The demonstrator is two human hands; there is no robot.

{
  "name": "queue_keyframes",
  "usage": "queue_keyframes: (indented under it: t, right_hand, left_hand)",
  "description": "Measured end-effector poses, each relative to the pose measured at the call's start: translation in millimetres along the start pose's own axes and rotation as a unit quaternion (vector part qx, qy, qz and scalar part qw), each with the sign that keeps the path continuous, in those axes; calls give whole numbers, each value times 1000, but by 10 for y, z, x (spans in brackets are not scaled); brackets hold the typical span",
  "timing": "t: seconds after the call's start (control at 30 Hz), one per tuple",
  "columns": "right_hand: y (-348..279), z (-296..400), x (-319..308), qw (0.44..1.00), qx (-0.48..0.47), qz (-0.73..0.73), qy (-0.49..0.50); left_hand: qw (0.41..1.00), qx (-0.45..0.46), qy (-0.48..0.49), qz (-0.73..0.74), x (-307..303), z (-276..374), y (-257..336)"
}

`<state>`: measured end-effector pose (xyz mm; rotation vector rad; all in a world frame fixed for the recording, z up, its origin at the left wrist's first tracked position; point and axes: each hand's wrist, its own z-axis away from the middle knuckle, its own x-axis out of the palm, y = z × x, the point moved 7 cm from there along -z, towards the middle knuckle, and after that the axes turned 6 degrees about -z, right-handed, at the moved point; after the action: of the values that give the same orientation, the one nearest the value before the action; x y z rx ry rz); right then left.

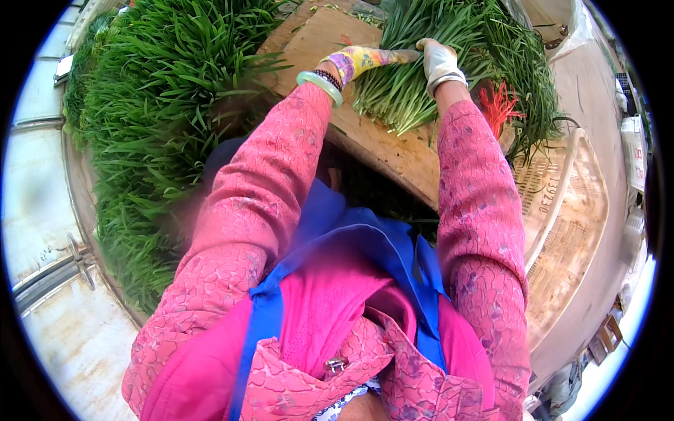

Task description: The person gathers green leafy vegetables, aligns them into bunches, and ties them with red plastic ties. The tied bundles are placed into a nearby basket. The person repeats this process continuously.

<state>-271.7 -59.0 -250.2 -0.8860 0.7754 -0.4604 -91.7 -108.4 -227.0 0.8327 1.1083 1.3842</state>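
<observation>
A pile of long green leaves, probably garlic chives (403, 100), lies across a wooden board (316, 47), pale cut ends towards me. My left hand (363, 60), in a yellow flowered glove, reaches over the pile from the left. Its fingers are stretched to the right, their tips close to my other hand; whether they grip any leaves is unclear. In a white glove, my right hand (441, 62) is closed over the top of the leaves, its thumb side facing left. Beside my right wrist hangs a tuft of red plastic twine (497, 108).
A large bank of upright greens (152, 121) fills the left side. More loose leaves (526, 79) hang at the right, above nested plastic baskets (566, 210). Clear plastic sheeting (574, 26) is at the upper right. A white metal panel (42, 184) runs along the far left.
</observation>
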Motion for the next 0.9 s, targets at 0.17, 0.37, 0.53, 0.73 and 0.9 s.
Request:
queue_keyframes:
  t: [0.17,0.37,0.53,0.73,0.9]
  right_hand:
    - [-8,226,68,996,69,-56,-19]
    - [-96,415,154,994,83,-46,-54]
    - [-480,769,-696,992,-30,20,-120]
    - [6,1382,-1078,949,92,81,-289]
    - [384,1257,-877,932,-67,257,-246]
  left_hand:
    - [911,-192,45,-361,163,201,545]
    - [810,-354,243,-399,325,-15,199]
    - [834,-326,251,-369,400,41,319]
    - [860,-302,243,-331,277,58,168]
    - [881,-263,245,-306,267,-31,69]
